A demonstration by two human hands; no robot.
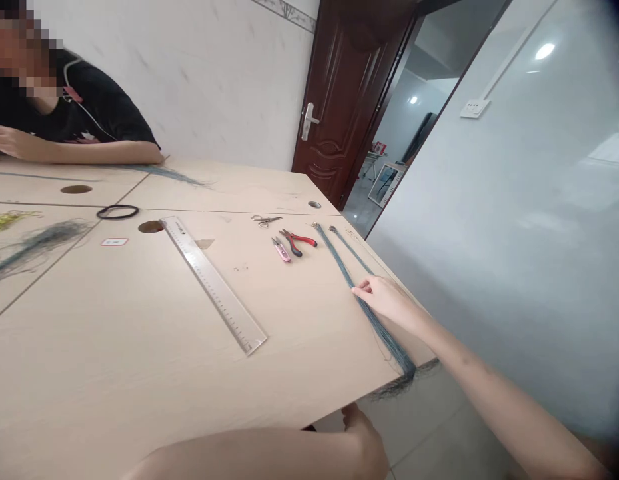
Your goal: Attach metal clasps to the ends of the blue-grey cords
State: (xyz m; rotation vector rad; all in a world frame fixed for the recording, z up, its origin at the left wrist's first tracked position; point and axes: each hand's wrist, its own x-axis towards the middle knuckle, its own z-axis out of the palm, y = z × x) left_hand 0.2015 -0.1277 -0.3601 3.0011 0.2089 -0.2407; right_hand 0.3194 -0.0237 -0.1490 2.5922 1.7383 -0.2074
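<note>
**Right Hand Reaching to Blue Threads at Table's Edge**

A person's right hand (382, 298) is touching a thick bundle of blue threads (388, 339) that is lying along the right side of a pale table (139, 360), its loose end overhanging the near edge. Thumb and fingertips are gathering at the bundle; whether they are pinching any strands, one cannot tell. A thinner blue bundle (358, 253) is running just beside it, partly disappearing behind the hand. The left hand (365, 440) is hanging below the near edge, its grip impossible to tell. Red-and-black pliers (290, 239) are resting left of the threads, with pink snips (282, 251) and scissors (272, 219) lying near. Farther left, a clear ruler (214, 287) is stretching diagonally toward a black ring (120, 217). Across the table, a co-worker in a black top (112, 103) is leaning on a forearm.
</note>
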